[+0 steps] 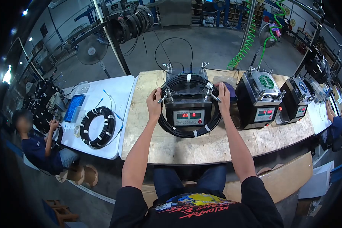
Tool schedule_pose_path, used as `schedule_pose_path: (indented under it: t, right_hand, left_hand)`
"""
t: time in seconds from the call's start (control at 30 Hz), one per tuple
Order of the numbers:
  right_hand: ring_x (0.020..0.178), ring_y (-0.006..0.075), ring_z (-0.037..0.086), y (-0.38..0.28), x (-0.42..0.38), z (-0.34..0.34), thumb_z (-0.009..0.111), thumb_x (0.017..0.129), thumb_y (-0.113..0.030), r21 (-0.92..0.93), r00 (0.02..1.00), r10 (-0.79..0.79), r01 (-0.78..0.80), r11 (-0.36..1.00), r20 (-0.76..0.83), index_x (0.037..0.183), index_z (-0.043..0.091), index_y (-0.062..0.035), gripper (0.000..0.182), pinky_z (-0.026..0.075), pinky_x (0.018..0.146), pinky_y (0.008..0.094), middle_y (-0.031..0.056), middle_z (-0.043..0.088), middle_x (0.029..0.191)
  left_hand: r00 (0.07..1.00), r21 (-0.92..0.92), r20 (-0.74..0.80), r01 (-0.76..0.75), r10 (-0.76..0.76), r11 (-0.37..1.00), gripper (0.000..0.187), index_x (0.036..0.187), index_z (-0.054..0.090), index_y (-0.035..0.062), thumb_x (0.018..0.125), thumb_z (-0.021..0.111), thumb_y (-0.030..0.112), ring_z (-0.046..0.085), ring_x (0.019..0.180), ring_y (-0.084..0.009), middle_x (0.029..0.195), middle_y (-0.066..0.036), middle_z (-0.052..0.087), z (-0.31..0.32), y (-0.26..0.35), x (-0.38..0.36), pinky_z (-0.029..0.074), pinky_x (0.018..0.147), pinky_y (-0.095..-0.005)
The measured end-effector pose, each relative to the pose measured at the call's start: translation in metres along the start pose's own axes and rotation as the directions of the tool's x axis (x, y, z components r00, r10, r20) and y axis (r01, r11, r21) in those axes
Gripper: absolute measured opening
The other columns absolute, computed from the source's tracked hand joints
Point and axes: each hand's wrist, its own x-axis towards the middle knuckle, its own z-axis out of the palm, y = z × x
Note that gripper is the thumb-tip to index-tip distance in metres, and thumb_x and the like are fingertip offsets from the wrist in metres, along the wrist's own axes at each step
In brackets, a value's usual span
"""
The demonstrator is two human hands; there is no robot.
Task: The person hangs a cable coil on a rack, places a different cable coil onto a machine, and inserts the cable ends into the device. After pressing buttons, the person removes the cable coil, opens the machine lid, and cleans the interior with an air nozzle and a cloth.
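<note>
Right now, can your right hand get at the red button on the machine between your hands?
Probably, once the right hand lets go of the black coil; the red button shows uncovered inside its loop.

- The coil [178, 132] I grip: black, banded with white tape.
- My worktop [140, 133]: tan, swirled with wood grain.
- The panel [189, 118] before me: silver-grey, red digits.
- Machine [244, 108] toward the worktop's right edge: black sides, green ring on top.
- My shirt [197, 214]: black, red lettering, yellow-and-blue print.
</note>
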Motion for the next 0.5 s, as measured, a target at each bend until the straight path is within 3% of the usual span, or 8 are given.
schedule_pose_path:
  t: [0.03, 0.13, 0.17, 0.27, 0.3, 0.4, 0.47, 0.5]
  right_hand:
    - [0.082, 0.0184, 0.059, 0.003, -0.002, -0.002, 0.045, 0.110, -0.044, -0.053, 0.996, 0.090, -0.091, 0.994, -0.011, 0.100, 0.066, 0.0083, 0.057, 0.047, 0.081, 0.0333, 0.0136, 0.066, 0.083]
    - [0.080, 0.0202, 0.059, 0.005, -0.015, 0.006, 0.039, 0.112, -0.043, -0.095, 0.987, 0.074, -0.088, 0.992, -0.141, 0.098, 0.066, 0.0094, 0.061, 0.047, 0.078, 0.0365, 0.0154, 0.063, 0.078]
    - [0.073, 0.0242, 0.061, 0.003, -0.022, 0.005, 0.035, 0.112, -0.045, -0.151, 0.986, 0.093, -0.114, 0.982, -0.139, 0.090, 0.064, 0.0108, 0.067, 0.046, 0.073, 0.0414, 0.0167, 0.061, 0.071]
    - [0.063, 0.0323, 0.056, -0.008, -0.039, 0.002, 0.034, 0.112, -0.047, -0.125, 0.939, 0.332, -0.341, 0.932, -0.091, 0.083, 0.060, 0.0110, 0.070, 0.043, 0.066, 0.0472, 0.0189, 0.057, 0.063]
    - [0.058, 0.0404, 0.051, -0.001, -0.040, 0.006, 0.034, 0.112, -0.046, -0.213, 0.966, 0.199, -0.232, 0.949, -0.167, 0.080, 0.057, 0.0110, 0.070, 0.041, 0.063, 0.0510, 0.0228, 0.054, 0.061]
    - [0.042, 0.0172, 0.051, 0.012, -0.048, 0.010, 0.036, 0.112, -0.048, -0.258, 0.963, 0.096, -0.163, 0.952, -0.252, 0.074, 0.053, 0.0026, 0.066, 0.042, 0.041, 0.0347, 0.0075, 0.047, 0.054]
    - [0.056, 0.0377, 0.051, 0.011, -0.054, 0.008, 0.034, 0.112, -0.044, -0.225, 0.958, 0.176, -0.228, 0.947, -0.227, 0.083, 0.056, 0.0085, 0.064, 0.040, 0.056, 0.0468, 0.0218, 0.051, 0.061]
    - [0.063, 0.0479, 0.051, 0.010, -0.054, 0.007, 0.033, 0.112, -0.042, -0.211, 0.954, 0.211, -0.256, 0.943, -0.214, 0.087, 0.057, 0.0114, 0.064, 0.039, 0.064, 0.0528, 0.0289, 0.054, 0.065]
  left_hand:
    - [1.000, -0.018, -0.008, -0.009, 0.009, 1.000, 0.048, 0.087, 0.062, 0.0015, 0.108, 0.054, 0.045, 0.042, 0.043, -0.0062, 0.059, 0.003, 0.046, 0.002, 0.002, -0.002, 0.033, 0.041, -0.0267]
    - [0.992, -0.007, -0.092, -0.084, 0.083, 0.996, 0.049, 0.089, 0.062, 0.0014, 0.108, 0.052, 0.045, 0.044, 0.043, -0.0069, 0.058, 0.002, 0.047, 0.006, -0.010, -0.003, 0.034, 0.041, -0.0269]
    - [0.993, -0.015, -0.108, -0.045, 0.043, 0.999, 0.049, 0.090, 0.062, 0.0014, 0.109, 0.052, 0.046, 0.044, 0.043, -0.0073, 0.058, 0.002, 0.048, 0.006, -0.015, -0.006, 0.035, 0.040, -0.0269]
    - [0.988, -0.036, -0.148, 0.046, -0.051, 0.998, 0.051, 0.092, 0.063, 0.0016, 0.108, 0.051, 0.048, 0.046, 0.042, -0.0084, 0.056, 0.000, 0.049, 0.008, -0.013, -0.027, 0.036, 0.039, -0.0270]
    - [0.986, -0.037, -0.157, 0.056, -0.061, 0.998, 0.051, 0.092, 0.063, 0.0015, 0.108, 0.050, 0.049, 0.047, 0.041, -0.0088, 0.055, 0.000, 0.049, 0.007, -0.017, -0.031, 0.036, 0.039, -0.0270]
    - [0.981, -0.039, -0.169, 0.089, -0.094, 0.995, 0.054, 0.096, 0.064, -0.0002, 0.108, 0.049, 0.050, 0.047, 0.038, -0.0101, 0.053, -0.001, 0.049, 0.004, -0.028, -0.040, 0.036, 0.037, -0.0275]
    - [0.984, -0.022, -0.137, 0.110, -0.112, 0.994, 0.055, 0.099, 0.066, -0.0015, 0.108, 0.050, 0.050, 0.047, 0.037, -0.0105, 0.053, -0.002, 0.049, 0.001, -0.032, -0.041, 0.036, 0.036, -0.0274]
    - [0.980, -0.008, -0.167, 0.112, -0.112, 0.994, 0.056, 0.097, 0.069, -0.0043, 0.108, 0.052, 0.049, 0.047, 0.043, -0.0093, 0.056, -0.002, 0.049, 0.003, -0.031, -0.042, 0.037, 0.041, -0.0285]
